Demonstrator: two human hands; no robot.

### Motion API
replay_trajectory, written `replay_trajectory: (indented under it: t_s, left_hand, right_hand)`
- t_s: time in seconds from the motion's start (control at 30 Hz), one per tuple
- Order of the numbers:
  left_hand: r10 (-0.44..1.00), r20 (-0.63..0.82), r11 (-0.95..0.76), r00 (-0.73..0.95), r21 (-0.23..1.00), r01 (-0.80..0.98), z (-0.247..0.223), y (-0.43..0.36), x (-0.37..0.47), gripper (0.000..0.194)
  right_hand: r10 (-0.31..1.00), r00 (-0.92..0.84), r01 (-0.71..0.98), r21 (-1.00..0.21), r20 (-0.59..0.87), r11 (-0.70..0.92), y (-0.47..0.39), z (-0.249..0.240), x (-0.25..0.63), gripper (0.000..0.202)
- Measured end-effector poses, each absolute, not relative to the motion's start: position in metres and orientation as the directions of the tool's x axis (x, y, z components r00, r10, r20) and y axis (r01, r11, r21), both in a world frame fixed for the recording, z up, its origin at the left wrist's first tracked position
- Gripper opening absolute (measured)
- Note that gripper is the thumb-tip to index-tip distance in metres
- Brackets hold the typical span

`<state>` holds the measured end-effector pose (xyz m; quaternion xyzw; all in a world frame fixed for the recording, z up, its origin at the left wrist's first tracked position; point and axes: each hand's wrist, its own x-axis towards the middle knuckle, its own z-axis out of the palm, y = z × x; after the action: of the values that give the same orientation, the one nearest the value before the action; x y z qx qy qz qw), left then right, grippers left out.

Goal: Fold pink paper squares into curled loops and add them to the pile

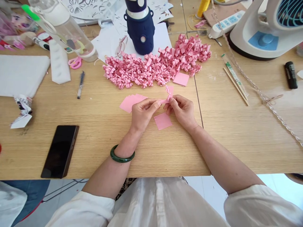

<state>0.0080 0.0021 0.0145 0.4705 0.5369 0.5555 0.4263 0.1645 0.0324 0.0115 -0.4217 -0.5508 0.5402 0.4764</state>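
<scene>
Between my two hands is a narrow pink strip, pinched from both sides. My left hand, with a green bangle on its wrist, has thumb and forefinger closed on the strip's left end. My right hand pinches its right end, where small pink curls rise above the fingertips. A fan of pink paper pieces lies just left of my left hand. Below the fingertips lies a pink square stack. Another pink square rests beyond, beside a long heap of curled pink paper pieces.
A dark blue bottle stands behind the heap. To the left are a phone, a pen, pink scissors and a clear bottle. A fan, wooden sticks, a twisted cord and a black marker are at right.
</scene>
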Motion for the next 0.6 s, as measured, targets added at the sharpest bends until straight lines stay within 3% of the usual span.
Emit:
replay_trajectory:
  t_s: [0.6]
  left_hand:
    - [0.967,0.101,-0.079,-0.233,0.992,0.102,0.011,0.0039,0.0082,0.012]
  right_hand:
    - [0.974,-0.219,-0.034,-0.998,0.056,0.05,0.0335,0.0092,0.1642,0.043]
